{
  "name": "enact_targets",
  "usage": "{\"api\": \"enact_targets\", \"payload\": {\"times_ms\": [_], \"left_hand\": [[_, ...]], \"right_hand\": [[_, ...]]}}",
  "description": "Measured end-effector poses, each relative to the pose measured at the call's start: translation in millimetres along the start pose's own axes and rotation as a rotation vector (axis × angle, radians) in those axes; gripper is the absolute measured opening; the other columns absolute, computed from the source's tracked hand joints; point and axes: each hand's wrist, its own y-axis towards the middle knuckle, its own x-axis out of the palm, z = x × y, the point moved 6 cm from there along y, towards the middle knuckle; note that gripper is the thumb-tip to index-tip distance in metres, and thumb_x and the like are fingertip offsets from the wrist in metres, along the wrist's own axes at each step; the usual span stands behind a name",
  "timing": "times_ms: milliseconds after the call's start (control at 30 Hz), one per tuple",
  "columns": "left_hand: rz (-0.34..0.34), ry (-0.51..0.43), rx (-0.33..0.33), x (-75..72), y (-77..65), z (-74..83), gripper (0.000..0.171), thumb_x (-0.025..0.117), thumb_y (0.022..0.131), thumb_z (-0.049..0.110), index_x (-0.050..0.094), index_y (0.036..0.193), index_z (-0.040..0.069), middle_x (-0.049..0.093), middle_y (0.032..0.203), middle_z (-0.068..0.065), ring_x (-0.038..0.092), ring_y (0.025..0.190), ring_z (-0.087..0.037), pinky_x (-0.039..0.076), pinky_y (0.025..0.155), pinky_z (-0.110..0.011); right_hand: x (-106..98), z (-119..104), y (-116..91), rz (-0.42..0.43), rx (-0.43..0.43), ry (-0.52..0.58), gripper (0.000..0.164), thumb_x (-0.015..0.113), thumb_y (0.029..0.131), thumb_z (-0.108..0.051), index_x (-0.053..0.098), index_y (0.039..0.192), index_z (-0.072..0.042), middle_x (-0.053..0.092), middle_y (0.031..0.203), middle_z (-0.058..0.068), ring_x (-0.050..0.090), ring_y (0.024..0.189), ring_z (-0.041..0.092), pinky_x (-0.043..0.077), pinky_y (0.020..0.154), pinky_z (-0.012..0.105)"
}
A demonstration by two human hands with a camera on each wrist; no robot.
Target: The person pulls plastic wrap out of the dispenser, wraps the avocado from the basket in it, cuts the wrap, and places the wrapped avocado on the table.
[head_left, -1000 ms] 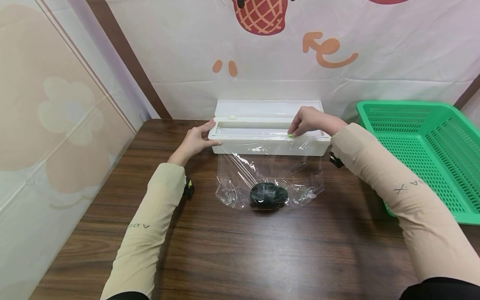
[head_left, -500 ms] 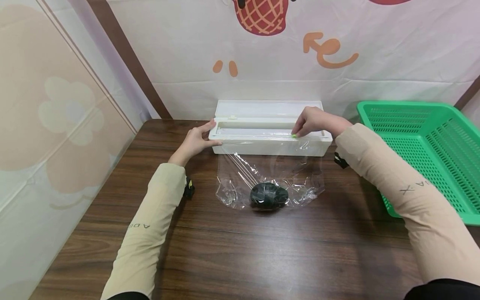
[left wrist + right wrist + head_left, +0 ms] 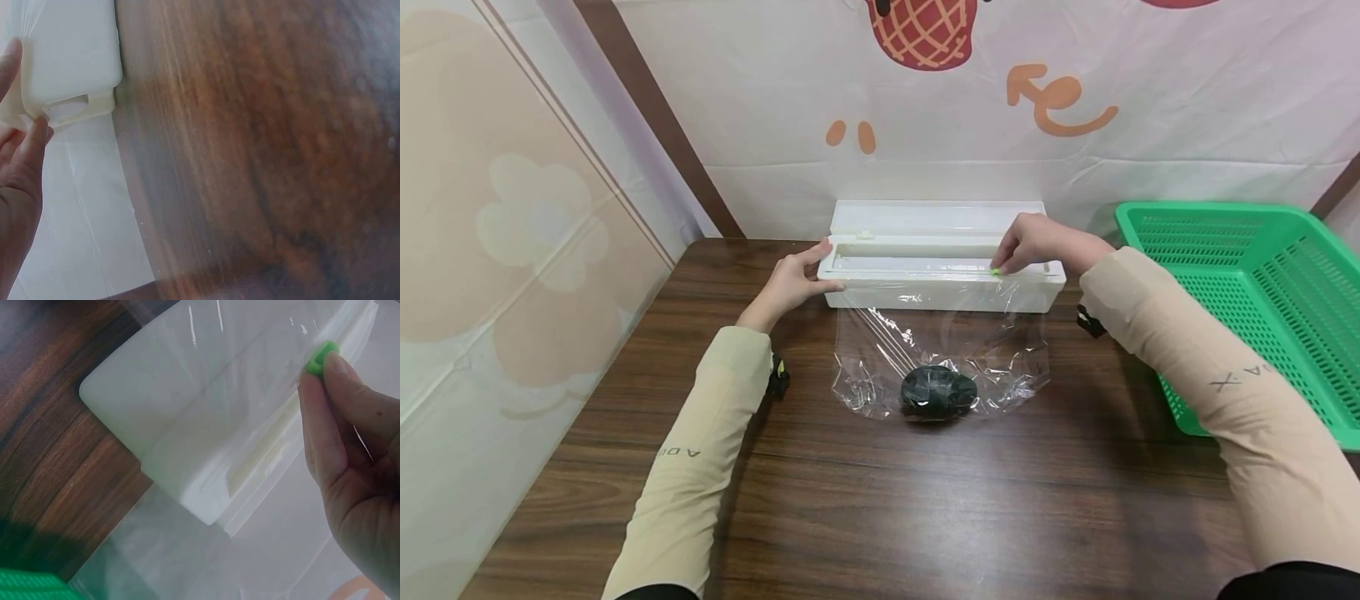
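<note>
A white cling film dispenser (image 3: 887, 297) lies along the back of the table, its lid (image 3: 925, 217) tipped back. My left hand (image 3: 792, 282) grips the dispenser's left end, also seen at close range in the left wrist view. Near the right end, my right hand (image 3: 1037, 242) pinches a small green slider cutter (image 3: 320, 357) between thumb and fingers, on the dispenser's front top edge. Clear cling film (image 3: 865, 367) runs from that edge down over the front and onto the table. A dark, rounded, avocado-like thing (image 3: 931, 393) sits at the film's near edge, seemingly under it.
A green plastic basket (image 3: 1240, 250) stands at the right, beside my right forearm. The brown wooden table (image 3: 880, 508) meets a printed cloth (image 3: 760, 108) behind the dispenser. The same cloth hangs along the left side.
My right hand has slid a little to the right along the dispenser's edge with the green slider cutter. The left hand, film and dark rounded thing have stayed nearly in place.
</note>
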Motion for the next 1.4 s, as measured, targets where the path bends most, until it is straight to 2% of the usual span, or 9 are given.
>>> {"api": "enact_targets", "payload": {"times_ms": [833,1400], "left_hand": [[0.007,0.026,0.003,-0.1,0.5,1.2,0.077,0.076,0.072,0.009,0.035,0.137,0.002,0.027,0.146,-0.006,0.038,0.126,-0.02,0.042,0.094,-0.024],[0.001,0.011,0.004,-0.1,-0.5,1.5,0.079,0.076,0.072,0.01,0.034,0.138,0.002,0.026,0.146,-0.005,0.037,0.128,-0.019,0.041,0.095,-0.022]], "right_hand": [[-3,9,-3,0.013,0.007,0.011,0.011,0.07,0.076,-0.005,0.073,0.086,-0.003,0.07,0.079,0.006,0.061,0.075,0.014,0.05,0.078,0.039],[-5,14,-8,0.018,0.027,0.001,0.011,0.07,0.078,-0.008,0.073,0.088,-0.004,0.07,0.082,0.007,0.062,0.078,0.018,0.05,0.078,0.04]]}}
